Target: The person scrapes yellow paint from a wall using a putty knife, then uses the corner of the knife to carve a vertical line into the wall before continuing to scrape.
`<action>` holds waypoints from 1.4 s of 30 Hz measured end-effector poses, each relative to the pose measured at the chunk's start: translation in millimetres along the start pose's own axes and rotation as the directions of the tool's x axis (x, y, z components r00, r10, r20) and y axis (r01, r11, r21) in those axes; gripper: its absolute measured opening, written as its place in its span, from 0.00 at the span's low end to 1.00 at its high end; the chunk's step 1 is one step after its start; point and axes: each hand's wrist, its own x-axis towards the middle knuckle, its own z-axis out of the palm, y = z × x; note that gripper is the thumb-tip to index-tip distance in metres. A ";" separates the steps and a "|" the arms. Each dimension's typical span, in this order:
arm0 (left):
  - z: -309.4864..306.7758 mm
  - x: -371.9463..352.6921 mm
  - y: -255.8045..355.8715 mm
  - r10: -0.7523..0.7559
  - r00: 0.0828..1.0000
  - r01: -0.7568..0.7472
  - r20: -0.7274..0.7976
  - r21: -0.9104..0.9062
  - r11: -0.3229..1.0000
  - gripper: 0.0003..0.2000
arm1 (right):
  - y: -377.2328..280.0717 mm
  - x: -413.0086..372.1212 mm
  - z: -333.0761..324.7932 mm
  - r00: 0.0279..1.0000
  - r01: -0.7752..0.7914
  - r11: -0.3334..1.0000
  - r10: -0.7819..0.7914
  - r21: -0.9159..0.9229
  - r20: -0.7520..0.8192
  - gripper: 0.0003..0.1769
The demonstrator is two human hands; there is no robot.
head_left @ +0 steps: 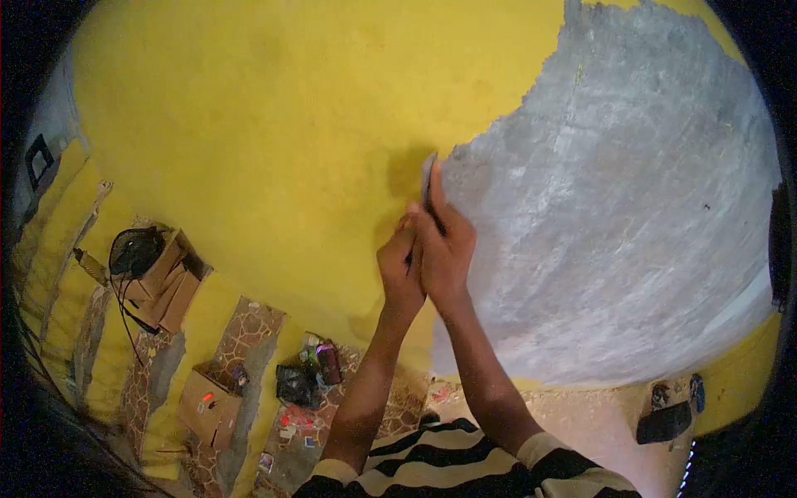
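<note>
A scraper point(428, 178) with a thin grey blade stands against the wall, its tip at the edge between the yellow paint point(274, 124) and the bare grey plaster point(606, 191). My right hand point(447, 253) is closed round it, with the index finger stretched along the blade. Pressed up against the right hand, my left hand point(401, 264) is closed too, low on the same tool. Most of the handle is hidden by my fingers. The paint's edge runs ragged from the blade up to the right.
At the left, steps with stone-patterned treads carry a cardboard box point(170, 290) with a black mesh thing point(137, 251) on it. Lower down sit another carton point(209, 407) and a black plastic bag point(296, 385). A dark case point(664, 423) lies on the floor at lower right.
</note>
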 end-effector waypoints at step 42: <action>9.6 21.2 23.6 0.135 0.990 -0.136 0.036 0.025 0.990 0.10 | -9.4 22.8 -3.2 0.999 0.013 0.966 -0.002 0.259 -0.042 0.30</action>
